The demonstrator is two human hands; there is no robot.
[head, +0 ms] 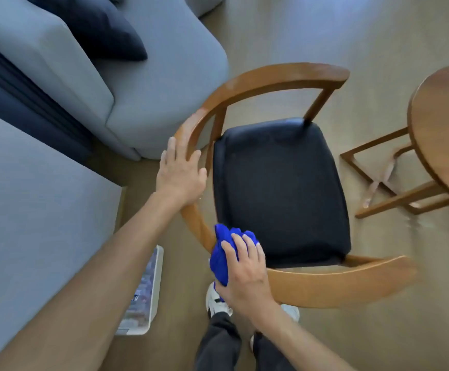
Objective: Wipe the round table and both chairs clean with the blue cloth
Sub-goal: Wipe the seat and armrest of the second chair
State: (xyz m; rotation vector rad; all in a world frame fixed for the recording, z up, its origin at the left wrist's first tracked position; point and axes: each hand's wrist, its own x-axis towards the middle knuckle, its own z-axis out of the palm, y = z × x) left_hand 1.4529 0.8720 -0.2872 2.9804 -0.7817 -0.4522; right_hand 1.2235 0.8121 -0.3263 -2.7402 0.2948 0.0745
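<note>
Two hands busy: your left hand [180,174] rests flat on the chair [279,188] rail at nine o'clock, right hand [244,271] bunching the cloth [222,253] at six.

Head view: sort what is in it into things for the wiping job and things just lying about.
For the job:
blue cloth, gripped by the right hand
chair, left hand resting on its rail
round table

Lying about:
sofa
dark cushion
white box on the floor
</note>
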